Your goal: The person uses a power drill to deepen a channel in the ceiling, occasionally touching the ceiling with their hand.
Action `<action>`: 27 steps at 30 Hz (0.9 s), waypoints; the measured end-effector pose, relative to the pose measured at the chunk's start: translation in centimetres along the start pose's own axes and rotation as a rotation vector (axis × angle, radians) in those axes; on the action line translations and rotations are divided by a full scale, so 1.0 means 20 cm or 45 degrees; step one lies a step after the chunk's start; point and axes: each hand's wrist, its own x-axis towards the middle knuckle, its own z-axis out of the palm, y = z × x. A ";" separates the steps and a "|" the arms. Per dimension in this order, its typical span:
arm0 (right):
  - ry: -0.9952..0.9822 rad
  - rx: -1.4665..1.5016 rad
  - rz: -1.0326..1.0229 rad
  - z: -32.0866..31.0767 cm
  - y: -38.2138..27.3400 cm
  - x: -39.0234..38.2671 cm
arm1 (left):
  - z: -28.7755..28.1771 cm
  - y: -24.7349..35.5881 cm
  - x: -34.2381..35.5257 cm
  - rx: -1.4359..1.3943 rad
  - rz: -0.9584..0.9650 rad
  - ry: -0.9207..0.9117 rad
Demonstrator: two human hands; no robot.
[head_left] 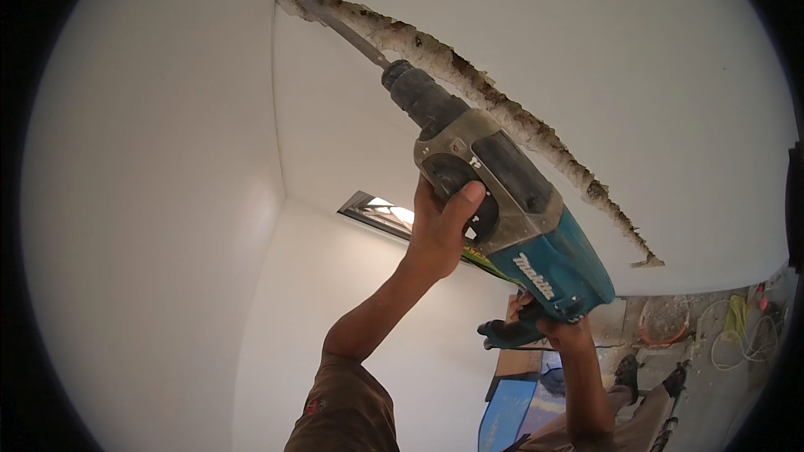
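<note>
The drill (559, 253) is raised along the white surface (653, 109), its bit (358, 42) reaching into the groove's (519, 117) upper-left end. White lettering marks its teal side. The left hand (441, 230) grips the front body, thumb by the dial (486, 219); the right (563, 332) grips the rear handle (512, 333). Below, an orange-rimmed tub (663, 342) has unclear contents.

The long, bulky plastic power drill (517, 201) is teal at its rear, dusty taupe midway and black at its chuck (423, 96). The jagged, rough groove (512, 114) is mottled beige and brown across a smooth off-white surface (636, 92).
</note>
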 end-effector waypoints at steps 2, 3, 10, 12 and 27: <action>-0.100 0.034 -0.058 0.00 0.00 0.05 | -0.02 0.03 0.02 0.052 0.017 0.013; -0.118 0.030 -0.068 0.00 0.01 0.08 | -0.03 0.05 0.03 0.073 0.009 0.022; -0.218 0.219 -0.014 -0.05 0.07 0.29 | -0.08 0.09 0.16 0.135 0.135 -0.034; -0.241 0.243 0.014 -0.09 0.08 0.34 | -0.11 0.08 0.19 0.164 0.152 -0.065; -0.239 0.443 0.050 0.01 0.16 0.30 | -0.94 0.26 0.66 1.682 1.620 0.316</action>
